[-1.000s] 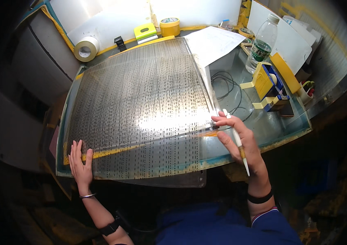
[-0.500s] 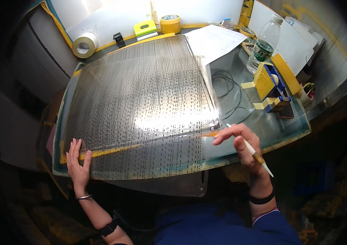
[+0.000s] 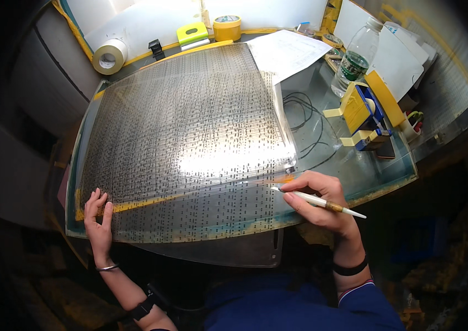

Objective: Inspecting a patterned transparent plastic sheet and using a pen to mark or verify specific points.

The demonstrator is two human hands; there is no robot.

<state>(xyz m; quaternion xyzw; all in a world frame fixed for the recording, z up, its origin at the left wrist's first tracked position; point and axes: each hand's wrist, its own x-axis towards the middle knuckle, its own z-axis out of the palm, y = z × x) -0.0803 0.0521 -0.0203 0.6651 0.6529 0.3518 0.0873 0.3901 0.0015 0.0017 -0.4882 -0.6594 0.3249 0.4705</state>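
Observation:
A large transparent film sheet (image 3: 201, 212) covered with rows of small black marks lies over the glass tabletop (image 3: 350, 185). At its lower left corner my left hand (image 3: 99, 223) rests open, fingers spread on the sheet and the thumb apart. My right hand (image 3: 322, 204) grips a slim white pen-shaped tool (image 3: 314, 199) with a brown band round its shaft. Its narrow tip points left and is at the sheet's lower right part; whether it touches is too small to tell. Bright glare hides some marks in the middle of the sheet.
Black cables (image 3: 314, 118) lie right of the sheet, beside a blue and yellow tape dispenser (image 3: 363, 116) and a plastic bottle (image 3: 358, 58). White paper (image 3: 289, 52) overlaps the far right. A tape roll (image 3: 110, 56), a green hole punch (image 3: 192, 34) and a yellow tub (image 3: 227, 27) line the back.
My right hand has turned the tool from a steep slant to a flatter one, its tip now down and left at the sheet. My left hand's fingers have bent a little.

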